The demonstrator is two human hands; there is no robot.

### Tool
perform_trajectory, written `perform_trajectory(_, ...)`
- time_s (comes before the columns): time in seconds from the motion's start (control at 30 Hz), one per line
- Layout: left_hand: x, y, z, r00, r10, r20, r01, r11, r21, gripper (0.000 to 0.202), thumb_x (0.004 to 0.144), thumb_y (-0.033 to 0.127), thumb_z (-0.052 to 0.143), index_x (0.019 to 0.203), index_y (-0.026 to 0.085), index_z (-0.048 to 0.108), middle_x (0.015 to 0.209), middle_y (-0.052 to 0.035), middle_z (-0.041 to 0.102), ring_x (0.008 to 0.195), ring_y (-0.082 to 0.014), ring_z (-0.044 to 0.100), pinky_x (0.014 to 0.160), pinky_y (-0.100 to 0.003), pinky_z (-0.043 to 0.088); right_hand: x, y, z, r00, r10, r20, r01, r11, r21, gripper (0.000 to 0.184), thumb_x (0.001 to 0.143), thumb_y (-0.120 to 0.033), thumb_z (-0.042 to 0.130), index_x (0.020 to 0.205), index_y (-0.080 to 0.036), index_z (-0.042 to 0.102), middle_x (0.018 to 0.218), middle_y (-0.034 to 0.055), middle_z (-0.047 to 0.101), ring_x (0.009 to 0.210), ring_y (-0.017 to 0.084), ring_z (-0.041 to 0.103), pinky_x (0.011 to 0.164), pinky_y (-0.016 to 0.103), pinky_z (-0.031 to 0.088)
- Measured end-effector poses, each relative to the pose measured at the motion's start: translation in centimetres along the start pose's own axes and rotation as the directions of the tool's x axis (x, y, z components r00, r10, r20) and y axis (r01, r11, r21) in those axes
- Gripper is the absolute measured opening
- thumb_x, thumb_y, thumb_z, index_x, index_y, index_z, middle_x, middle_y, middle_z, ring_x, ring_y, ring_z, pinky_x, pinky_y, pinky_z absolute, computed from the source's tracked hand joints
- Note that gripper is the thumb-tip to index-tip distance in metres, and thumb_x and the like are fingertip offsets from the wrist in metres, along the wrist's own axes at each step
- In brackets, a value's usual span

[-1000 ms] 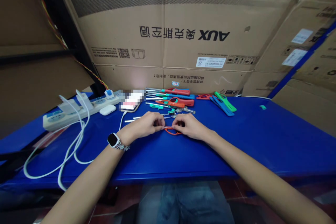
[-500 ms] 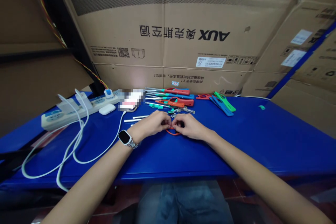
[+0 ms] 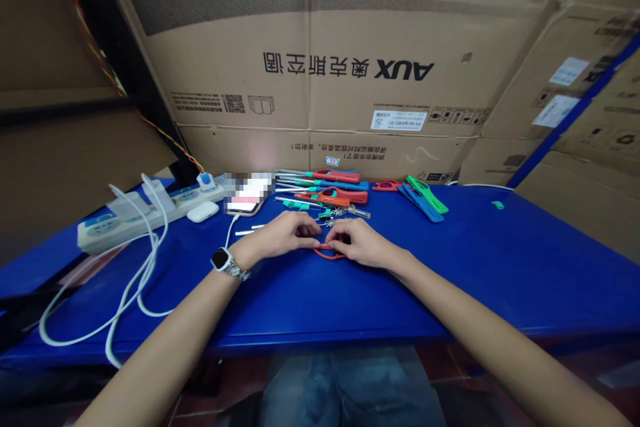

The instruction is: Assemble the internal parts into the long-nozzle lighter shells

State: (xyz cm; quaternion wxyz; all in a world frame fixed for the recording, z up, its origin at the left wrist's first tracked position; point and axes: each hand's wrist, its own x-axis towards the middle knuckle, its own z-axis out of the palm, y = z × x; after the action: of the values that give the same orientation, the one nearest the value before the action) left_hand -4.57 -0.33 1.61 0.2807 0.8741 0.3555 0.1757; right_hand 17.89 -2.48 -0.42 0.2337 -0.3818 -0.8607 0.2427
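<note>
A red lighter casing half (image 3: 329, 255) lies on the blue table in front of me, partly covered by my hands. My left hand (image 3: 290, 232), its wrist wearing a watch, presses the thumb on the casing's left end, with the other fingers curled above it. From the right, my right hand (image 3: 364, 241) pinches at the casing's upper edge; any small part between those fingertips is too small to name. Just beyond my fingers lie small metal parts (image 3: 327, 216) and a clear tube-like piece (image 3: 360, 213). Thin metal tubes (image 3: 245, 233) lie partly hidden behind my left hand.
Several long-necked lighters (image 3: 345, 177) lie in a row at the back. Green and blue casings (image 3: 426, 195) sit to their right. At left are a phone (image 3: 245, 197), a white earbud case (image 3: 203, 212), a power strip (image 3: 100, 237) and looping white cables (image 3: 150, 260). Cardboard (image 3: 350, 20) walls the back.
My left fingers have lifted from the pinch point and spread from the thumb, the wrist shifting left. My right hand stays at the casing. The view has shifted slightly.
</note>
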Motion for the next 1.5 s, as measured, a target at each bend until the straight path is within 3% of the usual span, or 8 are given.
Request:
perform_trajectory(0.1, -1.1, -0.2, -0.9, 0.999, -0.041, -0.031, 0.04, 0.998, -0.043, 0.029, 0.082, 0.037, 0.069, 0.101, 0.015, 0.069, 0.093, -0.0057, 0.072, 0.079, -0.0172, 0.064, 0.074, -0.028, 0.051, 0.1, -0.2, -0.1, 1.0, 0.018, 0.001, -0.018, 1.0, 0.003, 0.015, 0.085, -0.009, 0.058, 0.085, -0.016, 0.072, 0.079, 0.0024, 0.069, 0.068, 0.012, 0.059, 0.064, 0.023, 0.042)
perform_trajectory(0.23, -1.8, -0.2, -1.1, 0.997, -0.069, 0.024, 0.069, 0.997, 0.018, 0.021, 0.083, 0.034, 0.067, 0.091, 0.015, 0.072, 0.082, -0.0043, 0.072, 0.07, -0.0151, 0.062, 0.066, -0.024, 0.048, 0.1, -0.3, -0.2, 1.0, 0.015, 0.001, -0.015, 1.0, 0.014, 0.016, 0.085, -0.008, 0.058, 0.082, -0.016, 0.071, 0.077, 0.0017, 0.068, 0.065, 0.012, 0.058, 0.062, 0.022, 0.042)
perform_trajectory(0.6, -1.5, 0.1, -0.8, 0.999, -0.006, 0.043, 0.003, 0.998, 0.063, 0.017, 0.087, 0.024, 0.061, 0.089, 0.015, 0.075, 0.088, -0.0066, 0.076, 0.074, -0.0164, 0.066, 0.07, -0.024, 0.047, 0.1, -0.4, -0.3, 1.0, 0.008, 0.01, -0.008, 1.0, -0.005, 0.015, 0.085, -0.008, 0.058, 0.084, -0.016, 0.071, 0.079, 0.0026, 0.069, 0.07, 0.013, 0.06, 0.065, 0.023, 0.042)
perform_trajectory(0.93, -1.4, 0.1, -0.8, 0.997, -0.04, 0.07, 0.038, 0.999, 0.037, 0.018, 0.086, 0.028, 0.062, 0.086, 0.015, 0.074, 0.083, -0.0054, 0.074, 0.072, -0.0161, 0.064, 0.067, -0.024, 0.046, 0.2, -0.1, -0.1, 1.0, -0.028, -0.014, 0.027, 0.999, -0.026, 0.015, 0.084, -0.008, 0.059, 0.083, -0.015, 0.071, 0.079, 0.0022, 0.069, 0.07, 0.012, 0.059, 0.066, 0.022, 0.042)
perform_trajectory(1.07, -1.4, 0.2, -0.3, 0.997, -0.07, 0.032, 0.07, 0.998, 0.001, 0.022, 0.083, 0.033, 0.066, 0.089, 0.013, 0.072, 0.079, -0.0055, 0.071, 0.067, -0.0161, 0.062, 0.063, -0.024, 0.046, 0.1, 0.1, 0.0, 1.0, -0.011, -0.02, 0.011, 1.0, -0.025, 0.015, 0.084, -0.009, 0.059, 0.084, -0.017, 0.072, 0.08, 0.0018, 0.069, 0.069, 0.012, 0.059, 0.064, 0.022, 0.041)
perform_trajectory(1.5, -1.2, 0.1, 0.1, 1.0, -0.014, 0.012, 0.013, 0.995, 0.095, 0.014, 0.085, 0.027, 0.063, 0.086, 0.015, 0.071, 0.081, -0.0042, 0.071, 0.07, -0.0148, 0.062, 0.064, -0.023, 0.046, 0.0, 0.0, 0.1, 0.994, -0.028, -0.103, 0.033, 0.999, 0.044, 0.011, 0.084, -0.013, 0.061, 0.085, -0.017, 0.072, 0.08, 0.0024, 0.068, 0.072, 0.013, 0.061, 0.068, 0.025, 0.045)
